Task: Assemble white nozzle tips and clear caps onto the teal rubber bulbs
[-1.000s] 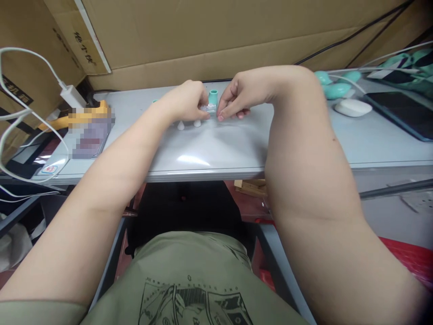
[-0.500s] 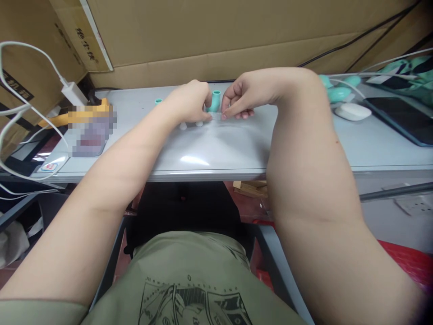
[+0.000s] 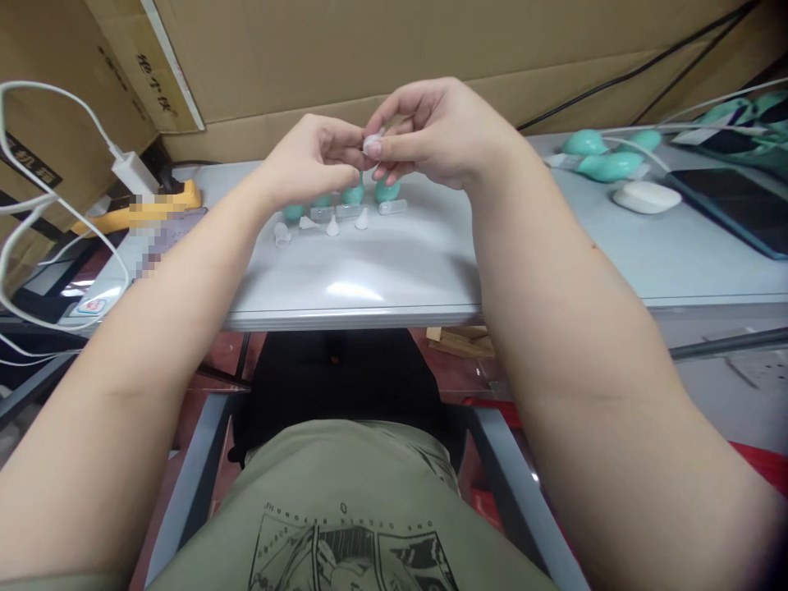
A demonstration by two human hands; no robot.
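Above the desk, my right hand [image 3: 424,135] pinches a small clear-white piece [image 3: 372,146] between thumb and fingers. My left hand [image 3: 326,156] meets it from the left, its fingers curled close to that piece; whether they grip anything is hidden. Below the hands several teal bulbs stand in a row, one [image 3: 387,190] at the right end. In front of them lie clear tubes, one [image 3: 392,207] at the right, and small white cone-shaped tips, one [image 3: 362,219] near the middle. A clear cap-like piece [image 3: 282,235] is at the row's left end.
To the right are more teal bulbs [image 3: 609,166], a white oval case [image 3: 646,197] and a dark tablet [image 3: 732,209]. A yellow tool [image 3: 181,197], a white plug [image 3: 135,172] and cables are at the left. Cardboard [image 3: 345,57] stands behind the desk [image 3: 419,271].
Both hands have risen off the desk and come together, the right one moving left with the small clear piece. The row of bulbs, tubes and white tips is now uncovered.
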